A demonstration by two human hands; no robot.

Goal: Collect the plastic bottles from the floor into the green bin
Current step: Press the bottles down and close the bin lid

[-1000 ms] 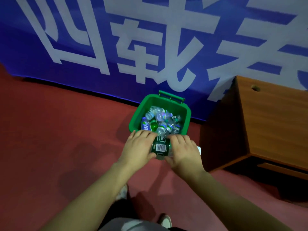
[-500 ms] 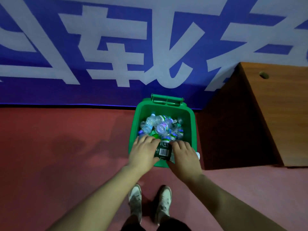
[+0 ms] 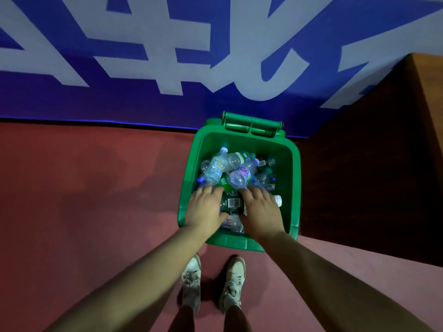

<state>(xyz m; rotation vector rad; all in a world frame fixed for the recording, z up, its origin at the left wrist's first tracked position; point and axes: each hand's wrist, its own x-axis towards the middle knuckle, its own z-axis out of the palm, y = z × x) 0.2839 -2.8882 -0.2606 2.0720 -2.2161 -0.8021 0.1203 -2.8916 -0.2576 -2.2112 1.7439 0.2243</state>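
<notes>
The green bin (image 3: 291,168) stands on the red floor against the blue banner, with several clear plastic bottles (image 3: 236,171) piled inside. Both my hands hang over its near half. My left hand (image 3: 206,208) and my right hand (image 3: 260,208) press between them a bundle of bottles. The one that shows best is a dark green bottle with a barcode label (image 3: 232,203). A white-capped bottle (image 3: 278,200) sticks out beyond my right hand, and a crumpled clear bottle (image 3: 233,224) shows under the bundle.
A brown wooden cabinet (image 3: 429,97) stands right of the bin, its dark side panel close to the bin's right wall. The blue banner with white characters (image 3: 167,56) lines the back. My two shoes (image 3: 213,281) stand just before the bin.
My hands have carried the bottle bundle forward from the bin's near rim to a spot over its inside. I have stepped closer, so the bin looks larger and my shoes show.
</notes>
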